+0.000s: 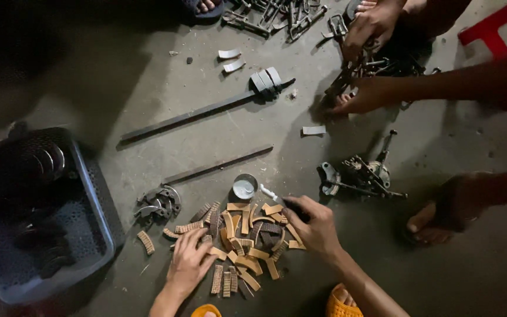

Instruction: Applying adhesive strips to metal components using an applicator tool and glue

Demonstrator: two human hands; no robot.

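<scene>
Overhead view of a concrete floor (441, 147) used as a sorting surface. The left hand (189, 261) lay palm-down on the near edge of a pile of curved tan strips (247, 235), fingers spread and pressing lightly on the pieces, gripping none; this flat placement suited raking or steadying loose parts. The right hand (315, 226) was closed around a small brush (274, 196), dark handle inside the fist and pale tip pointing towards a small round tin (244, 186) holding a pale paste. The tin stood just beyond the pile, within easy reach of the brush. The strips were short arcs of a fibrous tan material, some plain-faced, others ribbed or cross-hatched, heaped between the two hands.

To the left of the pile sat a cluster of curved metal shoes (158, 204), grey and dull. Two long flat metal bars (206, 111) lay diagonally above; a stack of grey curved pads (266, 79) rested on the upper bar's right end. A grey plastic crate (54, 235) with perforated walls stood at far left, its contents too dark to identify. A greasy metal mechanism (359, 173) with rods lay to the right.

Another person's hands (368, 58) worked among dark metal parts (277, 14) at upper right; whether they gripped anything could not be told.
</scene>
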